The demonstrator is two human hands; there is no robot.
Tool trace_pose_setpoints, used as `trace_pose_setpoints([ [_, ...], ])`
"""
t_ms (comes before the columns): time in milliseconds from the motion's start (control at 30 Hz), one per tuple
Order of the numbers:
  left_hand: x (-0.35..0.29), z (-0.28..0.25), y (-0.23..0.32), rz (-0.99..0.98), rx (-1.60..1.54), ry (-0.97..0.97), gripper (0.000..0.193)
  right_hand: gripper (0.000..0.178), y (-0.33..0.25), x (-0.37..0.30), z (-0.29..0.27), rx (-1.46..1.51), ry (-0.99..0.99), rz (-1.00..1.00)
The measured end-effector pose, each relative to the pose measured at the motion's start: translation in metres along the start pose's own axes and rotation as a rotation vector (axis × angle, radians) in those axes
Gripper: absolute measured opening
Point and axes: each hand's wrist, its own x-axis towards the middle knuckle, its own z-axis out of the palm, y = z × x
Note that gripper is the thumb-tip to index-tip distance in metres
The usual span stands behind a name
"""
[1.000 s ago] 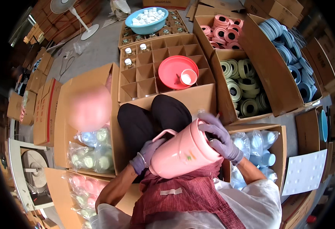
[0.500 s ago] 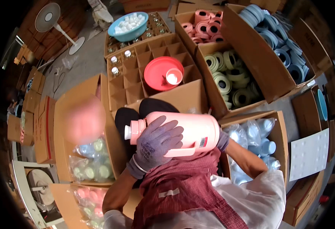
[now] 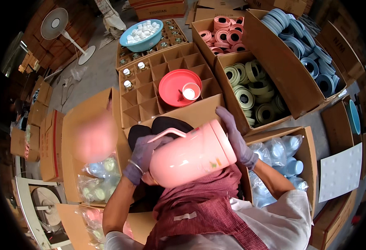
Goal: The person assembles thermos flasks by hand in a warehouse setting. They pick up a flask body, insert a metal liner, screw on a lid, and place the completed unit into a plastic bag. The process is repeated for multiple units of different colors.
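Glossy pink plastic handled jug [image 3: 187, 156], long axis slanting up to R, lies betw. L hand [image 3: 144, 153], curled on neck end, & R hand [image 3: 239, 141], open, fingers extended by base.

Over there, the left fisheye on the person's head faced down, fairly near the hands [image 3: 240, 142], its bent view sweeping from the apron [image 3: 208, 221] on their near side to the partitioned box [image 3: 206, 111] beyond them.
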Motion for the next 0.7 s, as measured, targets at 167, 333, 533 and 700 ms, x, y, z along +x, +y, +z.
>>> trace_pose_setpoints([
  [167, -0.002, 0.026, 0.02, 0.22, -0.072, 0.35, 0.022, 0.04, 0.043, -0.017, 0.03, 1.099, 0.016, 0.647],
  [333, -0.012, 0.017, 0.003, -0.093, -0.391, 0.308, 0.028, 0.059, 0.018, -0.001, 0.011, 0.793, -0.023, 0.563],
  [533, -0.024, 0.007, -0.011, -0.186, -0.114, 0.139, 0.024, 0.064, -0.041, 0.036, -0.028, 0.549, -0.428, -0.231],
  [700, -0.027, 0.009, -0.017, -0.05, 0.29, 0.283, 0.023, 0.07, -0.037, 0.034, -0.012, 0.548, -0.371, -0.064],
])
